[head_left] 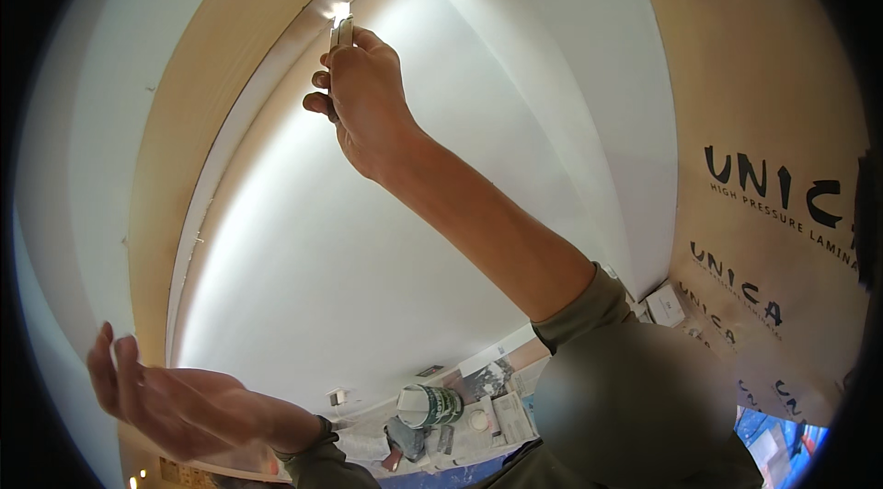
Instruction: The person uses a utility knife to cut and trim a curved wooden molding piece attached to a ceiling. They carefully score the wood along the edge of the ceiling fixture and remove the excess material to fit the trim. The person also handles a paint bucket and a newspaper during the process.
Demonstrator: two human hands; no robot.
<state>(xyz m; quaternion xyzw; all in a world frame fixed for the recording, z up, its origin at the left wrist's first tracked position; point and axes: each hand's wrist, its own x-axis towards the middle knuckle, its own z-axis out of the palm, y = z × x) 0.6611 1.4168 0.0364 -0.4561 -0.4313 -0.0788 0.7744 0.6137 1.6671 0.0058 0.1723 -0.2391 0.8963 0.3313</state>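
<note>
My right hand is raised, its fingers closed around a narrow, flat, pale tool. A bright glare covers the tool's upper end, so its exact kind is unclear. That end meets or comes very near the lit edge of a long white recess, beside a tan wood-coloured strip. Low on the left, my left hand is empty, palm turned up and fingers loosely spread. It is in front of the strip's lower end and apart from the tool.
Brown printed protective sheeting covers the right side. Below, a newspaper-covered surface bears a green-and-white tub, a grey crumpled item and small pieces. A white box sits near the sheeting. A blurred round shape hides the lower right.
</note>
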